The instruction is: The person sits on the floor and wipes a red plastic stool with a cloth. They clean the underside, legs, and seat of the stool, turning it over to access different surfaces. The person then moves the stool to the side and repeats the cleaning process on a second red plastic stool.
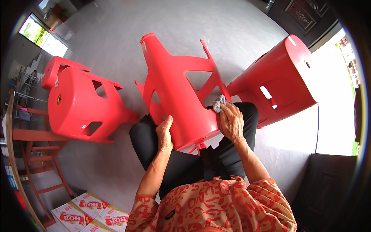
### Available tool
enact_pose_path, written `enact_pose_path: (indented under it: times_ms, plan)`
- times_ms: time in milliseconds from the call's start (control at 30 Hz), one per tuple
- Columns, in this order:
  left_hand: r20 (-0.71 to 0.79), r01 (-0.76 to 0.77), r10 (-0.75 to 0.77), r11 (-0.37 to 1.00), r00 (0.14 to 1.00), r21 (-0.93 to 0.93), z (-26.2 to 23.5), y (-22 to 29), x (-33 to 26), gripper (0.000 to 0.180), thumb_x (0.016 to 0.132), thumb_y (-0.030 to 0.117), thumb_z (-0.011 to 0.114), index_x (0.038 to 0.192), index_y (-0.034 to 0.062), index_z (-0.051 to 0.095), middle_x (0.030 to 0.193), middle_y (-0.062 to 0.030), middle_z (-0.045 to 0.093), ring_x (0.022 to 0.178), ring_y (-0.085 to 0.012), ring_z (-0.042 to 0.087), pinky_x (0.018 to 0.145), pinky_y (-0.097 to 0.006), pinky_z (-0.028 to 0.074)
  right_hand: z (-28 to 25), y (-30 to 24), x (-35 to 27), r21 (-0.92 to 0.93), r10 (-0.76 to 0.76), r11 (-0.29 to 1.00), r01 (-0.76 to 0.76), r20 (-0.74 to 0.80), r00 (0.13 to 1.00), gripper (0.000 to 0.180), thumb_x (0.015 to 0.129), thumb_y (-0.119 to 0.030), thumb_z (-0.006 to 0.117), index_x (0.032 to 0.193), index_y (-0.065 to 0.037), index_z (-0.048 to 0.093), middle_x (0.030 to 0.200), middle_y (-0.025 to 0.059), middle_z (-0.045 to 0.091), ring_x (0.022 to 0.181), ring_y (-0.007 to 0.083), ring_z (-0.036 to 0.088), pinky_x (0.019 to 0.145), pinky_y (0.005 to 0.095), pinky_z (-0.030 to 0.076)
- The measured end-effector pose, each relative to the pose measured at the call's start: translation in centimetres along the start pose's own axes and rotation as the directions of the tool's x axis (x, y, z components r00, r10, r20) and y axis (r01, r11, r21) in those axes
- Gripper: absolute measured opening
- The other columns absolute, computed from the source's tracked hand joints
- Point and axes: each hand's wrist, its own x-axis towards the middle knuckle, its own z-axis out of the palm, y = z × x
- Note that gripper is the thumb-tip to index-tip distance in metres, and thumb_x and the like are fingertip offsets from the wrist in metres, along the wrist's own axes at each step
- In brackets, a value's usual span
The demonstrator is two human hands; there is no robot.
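While its legs point away from the body, one red plastic stool [173,87] lies on its side at the black-trousered lap [179,168], seat end nearest, long axis running forward with a slight lean left. Left hand [165,134]: clasped on the stool's left edge near the seat. Right hand [232,121]: fingers gathered on one grey cloth [219,104], against the stool's right side; from my remote station I log it as nearer the large side cut-out. Hands apart, stool between them. Flanking items I list: one spare stool [284,77], right; two stacked-looking stools [71,104], left.
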Motion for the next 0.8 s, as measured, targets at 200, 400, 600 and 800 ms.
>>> enact_pose_path:
  times_ms: [200, 400, 600, 800]
  plan:
    - [-0.078, -0.023, 0.016, 0.996, 0.997, -0.082, 2.7, 1.9, -0.6, 0.030, 0.092, 0.027, 0.063, 0.087, -0.0024, 0.066, 0.089, -0.0014, 0.062, 0.083, -0.0097, 0.054, 0.079, -0.026, 0.045, 0.7, -2.7, 0.5, 0.015, 0.031, 0.999, -0.030, -0.131, 0.991, 0.026, 0.078, -0.006, 0.065, 0.104, -0.005, 0.068, 0.104, 0.0166, 0.065, 0.098, 0.0340, 0.062, 0.082, 0.0411, 0.049]
    - [0.029, 0.026, -0.022, 0.990, 0.999, -0.140, 1.1, 1.8, -0.5, 0.047, 0.095, 0.034, 0.057, 0.119, -0.0063, 0.057, 0.120, -0.0120, 0.061, 0.108, -0.0193, 0.058, 0.096, -0.033, 0.044, -1.1, -8.1, 1.1, 0.082, -0.487, 0.870, 0.485, -0.001, 0.873, 0.032, 0.071, -0.010, 0.068, 0.103, -0.008, 0.067, 0.113, 0.0128, 0.063, 0.106, 0.0279, 0.062, 0.082, 0.0407, 0.049]
    - [0.032, 0.078, -0.072, 0.959, 0.997, -0.274, 0.9, 1.7, 0.0, 0.050, 0.096, 0.035, 0.056, 0.125, -0.0053, 0.053, 0.126, -0.0124, 0.057, 0.113, -0.0211, 0.055, 0.098, -0.034, 0.043, -2.2, -5.9, 4.5, 0.264, -0.631, 0.761, 0.592, 0.091, 0.771, 0.028, 0.075, -0.015, 0.067, 0.103, -0.009, 0.068, 0.113, 0.0071, 0.064, 0.108, 0.0223, 0.061, 0.078, 0.0356, 0.051]
    - [-0.004, 0.067, -0.071, 0.965, 0.997, -0.253, 0.0, 1.5, 0.3, 0.052, 0.095, 0.038, 0.058, 0.127, -0.0020, 0.053, 0.125, -0.0096, 0.058, 0.112, -0.0200, 0.055, 0.096, -0.035, 0.045, -1.0, 0.2, 5.5, 0.207, -0.389, 0.910, 0.360, 0.119, 0.914, 0.032, 0.077, -0.013, 0.068, 0.109, -0.011, 0.068, 0.113, 0.0116, 0.064, 0.106, 0.0289, 0.062, 0.084, 0.0413, 0.050]
